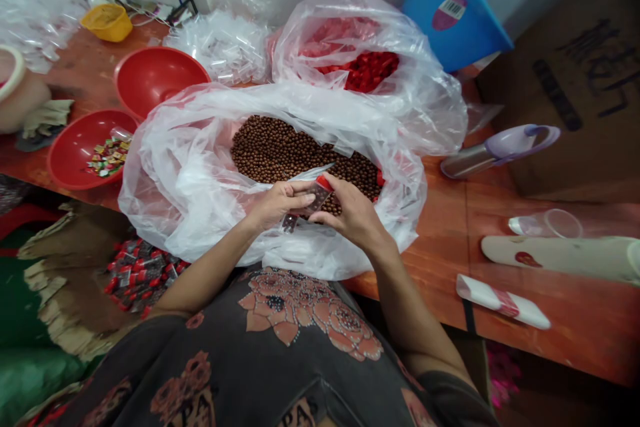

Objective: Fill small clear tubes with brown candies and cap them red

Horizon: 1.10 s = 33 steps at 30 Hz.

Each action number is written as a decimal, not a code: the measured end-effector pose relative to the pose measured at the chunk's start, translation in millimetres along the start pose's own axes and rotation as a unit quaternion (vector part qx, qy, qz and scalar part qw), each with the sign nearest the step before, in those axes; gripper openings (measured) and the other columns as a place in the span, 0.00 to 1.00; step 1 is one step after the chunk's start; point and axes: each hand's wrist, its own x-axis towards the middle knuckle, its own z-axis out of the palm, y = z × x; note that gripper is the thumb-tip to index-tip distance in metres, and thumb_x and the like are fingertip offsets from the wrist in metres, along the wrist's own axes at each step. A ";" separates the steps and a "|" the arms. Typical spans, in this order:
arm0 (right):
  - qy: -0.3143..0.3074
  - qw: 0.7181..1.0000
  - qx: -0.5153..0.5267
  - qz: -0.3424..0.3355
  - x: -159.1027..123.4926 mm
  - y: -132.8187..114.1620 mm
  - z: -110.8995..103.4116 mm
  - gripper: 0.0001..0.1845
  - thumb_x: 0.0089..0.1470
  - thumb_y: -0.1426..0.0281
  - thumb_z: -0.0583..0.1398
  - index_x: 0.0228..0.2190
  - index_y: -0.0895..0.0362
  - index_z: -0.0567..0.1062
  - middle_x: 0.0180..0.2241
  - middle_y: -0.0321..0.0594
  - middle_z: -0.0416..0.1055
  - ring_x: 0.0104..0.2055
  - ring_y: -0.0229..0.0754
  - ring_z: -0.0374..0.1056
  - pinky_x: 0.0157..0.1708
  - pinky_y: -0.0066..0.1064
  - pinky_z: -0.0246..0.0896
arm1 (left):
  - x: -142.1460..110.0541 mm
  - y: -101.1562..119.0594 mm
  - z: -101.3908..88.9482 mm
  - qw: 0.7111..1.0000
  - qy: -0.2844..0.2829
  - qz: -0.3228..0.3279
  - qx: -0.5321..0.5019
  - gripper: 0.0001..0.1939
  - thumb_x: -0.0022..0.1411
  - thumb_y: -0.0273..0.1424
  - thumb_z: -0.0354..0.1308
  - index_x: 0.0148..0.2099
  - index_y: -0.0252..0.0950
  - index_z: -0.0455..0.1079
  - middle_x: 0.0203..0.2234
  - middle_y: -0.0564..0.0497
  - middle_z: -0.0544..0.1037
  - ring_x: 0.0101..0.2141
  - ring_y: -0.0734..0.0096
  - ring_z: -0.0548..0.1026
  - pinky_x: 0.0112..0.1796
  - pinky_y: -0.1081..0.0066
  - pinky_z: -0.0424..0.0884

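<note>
Both my hands meet over a big white plastic bag that lies open on the table and holds a heap of small round brown balls. Between them is a small clear container with a red cap. My left hand is closed round the container's body. The fingers of my right hand press on it at the red cap. Another small clear piece shows just under my left hand; what it is I cannot make out.
Behind stands a clear bag with red caps. Red bowls are at the left, one with colourful small pieces. Filled red-capped containers lie in a carton below. A flask, a blue bucket and a large carton stand right.
</note>
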 end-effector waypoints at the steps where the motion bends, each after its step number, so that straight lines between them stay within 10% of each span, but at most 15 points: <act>1: 0.005 1.000 -0.006 -0.004 0.4 -0.5 2.5 0.41 0.49 0.54 0.68 0.61 0.49 0.61 0.57 0.48 0.68 0.58 0.57 0.65 0.58 0.54 0.59 | 1.0 0.7 0.9 1.000 0.014 -0.005 -0.012 0.19 0.57 0.36 0.65 0.50 0.35 0.76 0.38 0.45 0.80 0.33 0.70 0.77 0.34 0.73 0.73; 7: 0.043 0.998 -0.038 -0.035 0.4 -0.5 22.5 0.35 0.52 0.57 0.65 0.58 0.53 0.62 0.52 0.50 0.71 0.52 0.55 0.68 0.52 0.50 0.64 | 12.5 -4.5 14.3 0.992 0.069 -0.054 -0.095 0.32 0.65 0.55 0.46 0.54 0.35 0.71 0.27 0.45 0.78 0.28 0.66 0.77 0.27 0.72 0.71; 13: 0.065 0.994 -0.069 -0.052 -0.6 0.5 33.1 0.31 0.51 0.57 0.65 0.54 0.52 0.66 0.50 0.50 0.72 0.52 0.56 0.68 0.52 0.50 0.61 | 19.6 -22.6 31.3 0.984 0.151 -0.012 -0.094 0.20 0.68 0.43 0.48 0.51 0.36 0.72 0.23 0.51 0.75 0.21 0.75 0.70 0.25 0.75 0.67; 20: -0.012 0.999 0.029 0.031 0.9 30.6 20.3 0.29 0.60 0.57 0.57 0.60 0.51 0.63 0.56 0.46 0.68 0.54 0.52 0.67 0.52 0.46 0.62 | 14.5 -13.9 14.9 0.989 0.131 0.036 -0.065 0.27 0.69 0.47 0.41 0.62 0.37 0.60 0.17 0.56 0.70 0.17 0.74 0.66 0.21 0.75 0.65; 28: -0.121 0.981 -0.138 0.057 -1.9 64.6 38.9 0.12 0.57 0.76 0.57 0.38 0.57 0.80 0.37 0.47 0.77 0.41 0.46 0.71 0.44 0.37 0.64 | 13.3 -11.1 2.2 0.994 0.101 0.039 -0.011 0.35 0.67 0.53 0.36 0.64 0.35 0.58 0.16 0.55 0.71 0.15 0.74 0.66 0.18 0.76 0.62; 33: 0.130 0.982 -0.025 0.132 0.0 45.7 31.5 0.09 0.58 0.67 0.61 0.38 0.56 0.79 0.39 0.44 0.79 0.41 0.47 0.72 0.45 0.40 0.64 | 12.6 -19.4 2.9 0.994 0.088 0.044 0.042 0.35 0.68 0.53 0.36 0.64 0.34 0.58 0.16 0.55 0.72 0.14 0.74 0.65 0.17 0.76 0.62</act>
